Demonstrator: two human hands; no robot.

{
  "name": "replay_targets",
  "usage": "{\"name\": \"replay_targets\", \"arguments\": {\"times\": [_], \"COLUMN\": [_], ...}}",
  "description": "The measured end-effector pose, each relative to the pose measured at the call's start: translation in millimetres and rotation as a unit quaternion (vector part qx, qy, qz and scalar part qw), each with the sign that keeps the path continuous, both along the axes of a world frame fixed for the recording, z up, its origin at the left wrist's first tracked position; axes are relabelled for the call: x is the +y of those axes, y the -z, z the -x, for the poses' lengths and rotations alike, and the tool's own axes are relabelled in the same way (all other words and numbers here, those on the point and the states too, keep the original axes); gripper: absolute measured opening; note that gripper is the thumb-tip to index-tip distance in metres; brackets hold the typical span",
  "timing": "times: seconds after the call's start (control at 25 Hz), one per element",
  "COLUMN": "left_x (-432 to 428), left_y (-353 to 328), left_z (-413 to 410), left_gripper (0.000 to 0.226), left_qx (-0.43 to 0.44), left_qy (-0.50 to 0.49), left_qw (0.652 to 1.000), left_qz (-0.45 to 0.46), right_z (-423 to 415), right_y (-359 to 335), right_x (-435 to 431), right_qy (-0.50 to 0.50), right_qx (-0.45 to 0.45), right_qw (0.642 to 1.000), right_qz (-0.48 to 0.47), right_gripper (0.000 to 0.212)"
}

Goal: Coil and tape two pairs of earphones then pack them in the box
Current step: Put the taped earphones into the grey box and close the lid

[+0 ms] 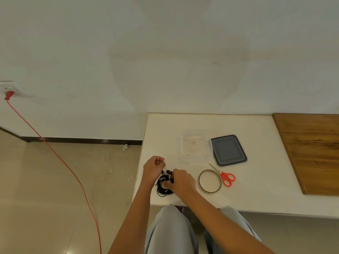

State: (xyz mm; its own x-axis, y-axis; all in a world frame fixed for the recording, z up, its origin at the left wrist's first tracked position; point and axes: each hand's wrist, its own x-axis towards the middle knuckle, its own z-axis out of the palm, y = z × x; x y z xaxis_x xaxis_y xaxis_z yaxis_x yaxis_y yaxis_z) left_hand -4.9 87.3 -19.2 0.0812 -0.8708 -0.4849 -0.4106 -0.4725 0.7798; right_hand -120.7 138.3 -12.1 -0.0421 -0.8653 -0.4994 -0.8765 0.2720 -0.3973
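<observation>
1. The black earphones (163, 186) lie in a tangled bunch near the front edge of the white table (256, 180).
2. The right hand (183, 180) grips the bunch.
3. The left hand (154, 166) is curled in a fist just beside it; I cannot tell if it holds a wire.
4. The clear box (194, 147), grey lid (228, 150), tape roll (210, 181) and red scissors (227, 178) sit nearby.
</observation>
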Motion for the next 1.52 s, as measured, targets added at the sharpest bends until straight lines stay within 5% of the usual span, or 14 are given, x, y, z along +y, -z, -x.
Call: {"name": "replay_targets", "arguments": {"times": [0.2,0.48,0.64,0.84,1.04,1.2,1.32,1.4,1.52], "left_x": [2.4,-10.4,-6.8,6.1,7.4,8.7,12.6,14.3,16.7], "left_y": [-2.4,1.2,-1.8,1.8,6.0,12.9,14.4,15.7,10.2], "left_z": [4.2,10.7,20.8,8.3,-10.9,-6.9,2.5,6.0,4.1], "left_gripper": [0.017,0.016,0.016,0.029,0.053,0.057,0.046,0.035,0.021], "left_qx": [0.003,0.032,0.011,-0.005,-0.081,-0.190,-0.250,-0.259,-0.217], "left_qy": [0.000,-0.035,-0.009,0.086,0.212,0.247,0.271,0.286,0.281], "left_qw": [1.000,0.999,1.000,0.996,0.973,0.949,0.929,0.922,0.935], "left_qz": [0.000,0.007,0.017,-0.004,-0.042,-0.038,-0.026,-0.017,0.005], "right_z": [-4.1,75.5,121.0,111.9,103.6,89.2,46.3,20.7,9.7], "right_y": [-0.7,-56.5,-62.3,-10.7,-7.1,-24.7,-15.5,2.1,14.5], "right_x": [-0.2,-36.8,-80.6,-101.1,-96.8,-61.7,-19.9,-1.0,10.0], "right_qy": [0.043,0.202,0.229,0.106,0.074,0.109,0.074,0.032,0.053], "right_qx": [0.006,-0.196,-0.101,0.064,0.084,-0.026,-0.133,-0.062,-0.033], "right_qw": [0.999,0.953,0.952,0.989,0.992,0.968,0.984,0.998,0.998], "right_qz": [0.012,0.111,0.178,0.081,0.051,0.226,0.092,-0.012,-0.002], "right_gripper": [0.007,0.009,0.030,0.031,0.033,0.015,0.014,0.028,0.026]}}
